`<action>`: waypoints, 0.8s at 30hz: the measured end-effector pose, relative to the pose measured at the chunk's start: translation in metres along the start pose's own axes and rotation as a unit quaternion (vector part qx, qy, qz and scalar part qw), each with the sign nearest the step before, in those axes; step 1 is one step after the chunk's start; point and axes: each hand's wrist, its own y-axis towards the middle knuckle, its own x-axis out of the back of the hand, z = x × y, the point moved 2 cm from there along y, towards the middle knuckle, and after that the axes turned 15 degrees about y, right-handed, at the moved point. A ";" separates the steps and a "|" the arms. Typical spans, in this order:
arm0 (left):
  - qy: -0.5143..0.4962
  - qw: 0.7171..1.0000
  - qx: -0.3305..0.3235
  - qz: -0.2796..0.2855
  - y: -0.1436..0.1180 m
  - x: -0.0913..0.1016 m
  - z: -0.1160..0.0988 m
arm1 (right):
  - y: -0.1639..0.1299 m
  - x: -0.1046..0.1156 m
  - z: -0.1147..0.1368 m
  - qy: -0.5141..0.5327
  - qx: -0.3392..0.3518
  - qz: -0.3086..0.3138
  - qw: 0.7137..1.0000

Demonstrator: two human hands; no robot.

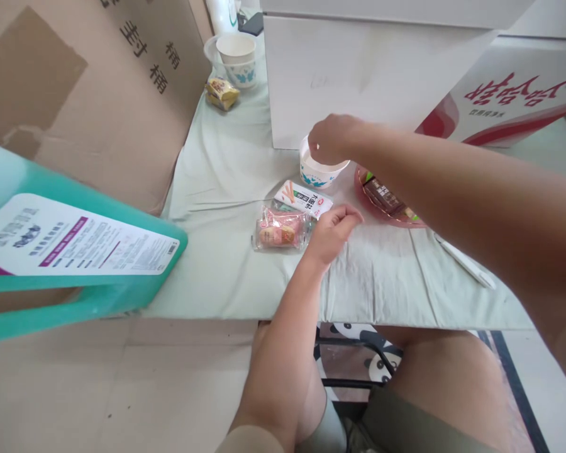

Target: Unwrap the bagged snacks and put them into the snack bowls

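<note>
My right hand [334,139] is closed, fingers bent down, over the mouth of a white paper bowl [317,178] with a blue leaf pattern. A tiny white spot shows by its fingers; what they hold, if anything, I cannot make out. Lower down, my left hand [332,231] rests at the cloth with fingers curled in, and their contents are hidden. Beside it lie a white snack packet [304,198] with printed characters and a clear-wrapped pastry [280,233] in pink packaging. Partly under my right forearm, a round reddish tray [364,200] contains a brown packet [382,194] and other wrapped snacks.
A pale green cloth [226,277] covers the table. Large white boxes [358,69] stand behind the bowl. A teal liquid jug [165,245] and a cardboard carton [122,126] flank the left. Stacked bowls [238,56] and a yellow packet [221,93] sit farther back; a white, flat, narrow object [466,261] lies right.
</note>
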 end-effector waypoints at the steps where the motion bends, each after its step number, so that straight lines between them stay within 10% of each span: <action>1: 0.023 1.000 0.009 0.019 -0.002 -0.002 0.001 | -0.009 0.005 0.015 -0.071 -0.026 0.057 0.995; 6: 0.194 0.971 0.025 0.134 -0.012 -0.010 0.008 | -0.077 0.012 0.066 -0.161 -0.071 0.162 0.971; 13: 0.295 0.899 0.008 0.324 -0.024 -0.020 0.016 | -0.123 -0.022 0.025 -0.107 -0.126 0.192 0.967; 24: 0.332 0.902 0.004 0.275 -0.032 -0.016 0.017 | -0.161 -0.003 0.043 -0.159 -0.051 0.058 0.984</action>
